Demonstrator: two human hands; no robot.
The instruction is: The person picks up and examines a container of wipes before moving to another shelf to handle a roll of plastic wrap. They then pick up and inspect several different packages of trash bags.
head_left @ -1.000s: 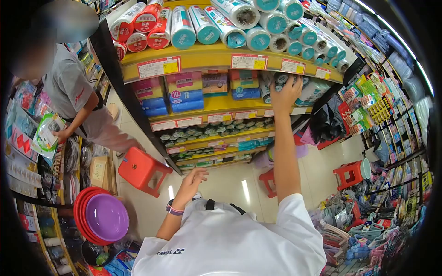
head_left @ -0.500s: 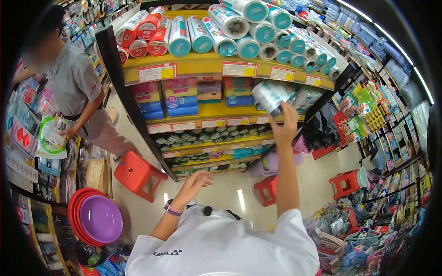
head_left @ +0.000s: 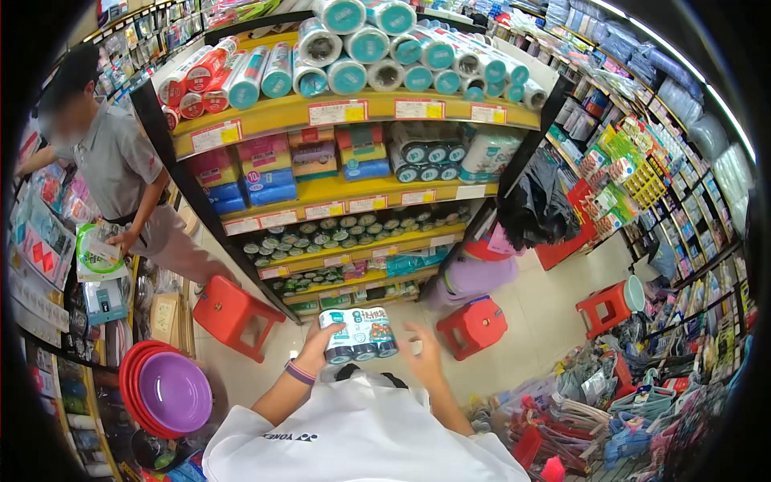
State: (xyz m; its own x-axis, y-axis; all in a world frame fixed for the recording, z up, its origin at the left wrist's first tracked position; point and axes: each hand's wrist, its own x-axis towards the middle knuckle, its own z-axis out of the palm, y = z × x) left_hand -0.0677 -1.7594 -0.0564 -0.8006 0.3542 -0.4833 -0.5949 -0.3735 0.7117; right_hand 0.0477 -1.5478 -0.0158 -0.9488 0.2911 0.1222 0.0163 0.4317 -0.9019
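In front of my chest is a plastic-wrapped pack of rolls (head_left: 359, 333), white and teal with dark lower ends. My left hand (head_left: 322, 344) grips its left side, a banded wrist behind it. Just right of the pack, not touching it, my right hand (head_left: 422, 353) has its fingers apart and holds nothing. Similar wrapped packs of rolls (head_left: 430, 153) sit on the shelf's second tier, beside a white and green pack (head_left: 488, 154).
Large white and teal rolls (head_left: 369, 44) are piled on the shelf top. Red stools (head_left: 472, 328) stand on the floor, one (head_left: 233, 313) at left near stacked basins (head_left: 173, 391). A person in grey (head_left: 120, 161) stands at left. Hangers (head_left: 642, 414) lie lower right.
The pack has come from the shelf down to my chest and passed from my right hand to my left. My right hand has let go and drawn back. The view has shifted slightly.
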